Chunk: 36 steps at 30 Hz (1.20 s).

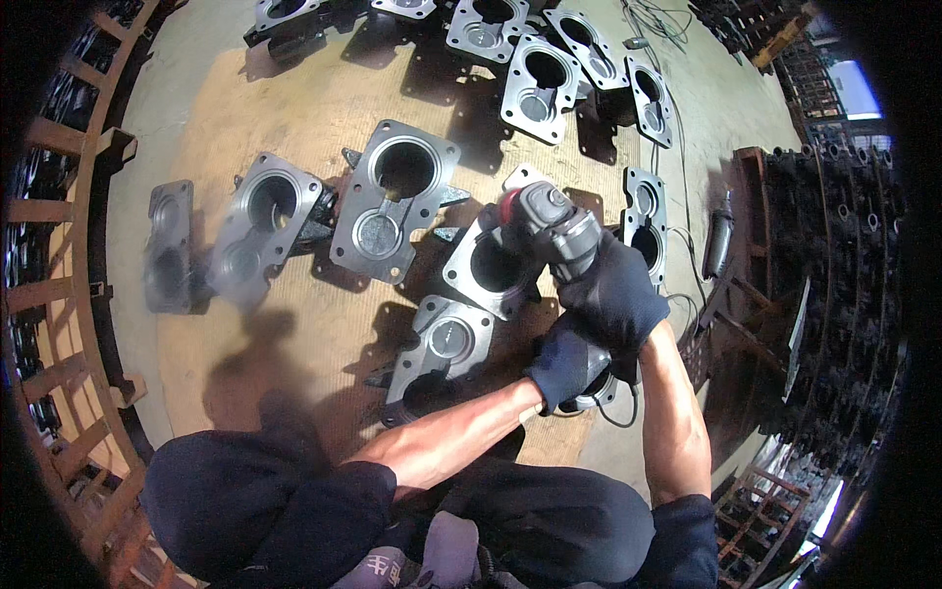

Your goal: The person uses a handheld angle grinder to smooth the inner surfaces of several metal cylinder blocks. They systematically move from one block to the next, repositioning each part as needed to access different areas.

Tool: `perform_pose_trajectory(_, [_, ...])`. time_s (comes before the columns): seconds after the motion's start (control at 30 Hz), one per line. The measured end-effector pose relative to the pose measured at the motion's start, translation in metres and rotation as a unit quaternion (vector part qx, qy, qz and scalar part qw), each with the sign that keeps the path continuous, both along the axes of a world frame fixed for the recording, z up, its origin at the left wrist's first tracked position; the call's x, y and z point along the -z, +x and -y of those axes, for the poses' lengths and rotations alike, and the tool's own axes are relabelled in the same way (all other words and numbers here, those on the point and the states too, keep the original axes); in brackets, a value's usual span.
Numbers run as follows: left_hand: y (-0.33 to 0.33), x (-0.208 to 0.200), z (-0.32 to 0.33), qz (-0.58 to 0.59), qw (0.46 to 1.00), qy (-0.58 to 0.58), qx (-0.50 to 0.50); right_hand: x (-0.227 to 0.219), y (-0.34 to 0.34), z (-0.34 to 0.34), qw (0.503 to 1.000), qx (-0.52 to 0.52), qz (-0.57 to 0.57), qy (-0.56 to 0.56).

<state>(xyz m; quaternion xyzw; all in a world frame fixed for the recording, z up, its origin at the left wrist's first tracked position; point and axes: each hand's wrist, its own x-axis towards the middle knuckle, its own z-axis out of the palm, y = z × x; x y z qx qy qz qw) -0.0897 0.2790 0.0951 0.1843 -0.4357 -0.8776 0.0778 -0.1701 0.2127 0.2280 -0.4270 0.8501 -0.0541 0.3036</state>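
Note:
Both my hands wear dark gloves and grip one angle grinder. My right hand is wrapped round its body just behind the grey head. Lower down, my left hand is closed round the rear part of the tool, with the power cord hanging beside it. The grinder's head, with a red part at its left, is over the upper right of a metal casting with a flat machined flange and a large round bore. The head hides the disc and whether it touches the flange. Another casting lies just nearer me.
More flanged castings stand at left, at the back and at right, on a tan board. A dark cylindrical tool and cords lie on the floor at right. Racks line the left; stacked dark parts the right.

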Motion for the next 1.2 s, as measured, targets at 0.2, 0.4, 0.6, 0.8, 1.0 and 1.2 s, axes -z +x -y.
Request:
perform_pose_trajectory(0.2, [0.026, -0.022, -0.024, 0.022, 0.901, 0.423, -0.096, 0.008, 0.019, -0.025, 0.996, -0.023, 0.075, -0.032])
perform_pose_trajectory(0.4, [-0.01, 0.033, -0.027, -0.023, 0.988, 0.125, -0.082, -0.011, 0.006, 0.004, 0.999, -0.031, 0.025, -0.032])
perform_pose_trajectory(0.6, [0.029, -0.031, -0.012, 0.018, 0.9, 0.413, -0.137, 0.011, 0.021, -0.014, 0.996, -0.058, 0.059, -0.039])
perform_pose_trajectory(0.8, [0.013, 0.002, -0.031, 0.018, 0.873, 0.463, -0.15, 0.009, 0.013, -0.012, 0.997, -0.063, 0.04, -0.001])
perform_pose_trajectory(1.0, [-0.048, 0.028, 0.009, -0.057, 0.994, 0.09, -0.012, 0.004, -0.037, 0.009, 1.0, -0.007, 0.006, 0.0])
perform_pose_trajectory(1.2, [-0.058, 0.009, 0.015, -0.086, 0.957, 0.253, -0.117, 0.022, -0.055, 0.006, 0.998, -0.006, -0.015, -0.054])
